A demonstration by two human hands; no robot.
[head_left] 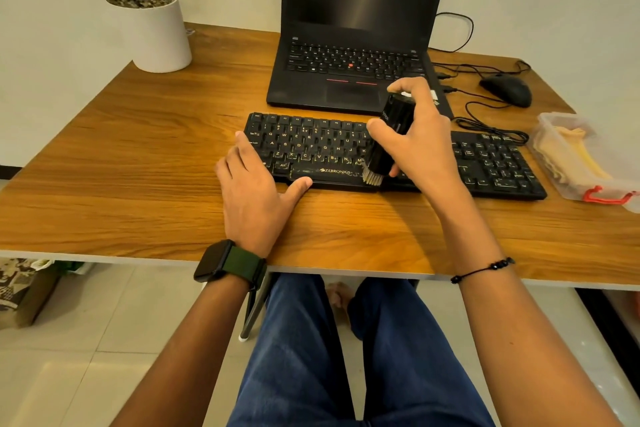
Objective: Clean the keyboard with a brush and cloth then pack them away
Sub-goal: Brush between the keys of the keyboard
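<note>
From the head camera, the right hand (420, 139) reaches forward over the middle of the black keyboard (311, 146), fingers and thumb curled round a black cylindrical brush (389, 135). The brush stands tilted, its top leaning away toward the laptop (353, 45), and its pale bristles (372, 178) touch the keyboard's front edge just right of the printed brand name. The right forearm runs straight up from the lower right, a thin black bracelet (483, 270) on the wrist.

The left hand (256, 184) lies flat at the keyboard's left end, fingers straight and slightly spread over the outer keys, thumb stretched along the front edge; it holds nothing. A dark watch (216, 260) with a green strap sits on that wrist.

The keyboard lies on the wooden desk (138, 166) in front of the open laptop. At the desk's right edge, a clear plastic box (554, 128) with a red latch holds a yellowish cloth (575, 152). A black mouse (505, 90) sits behind it, and a white plant pot (156, 35) stands far left.
</note>
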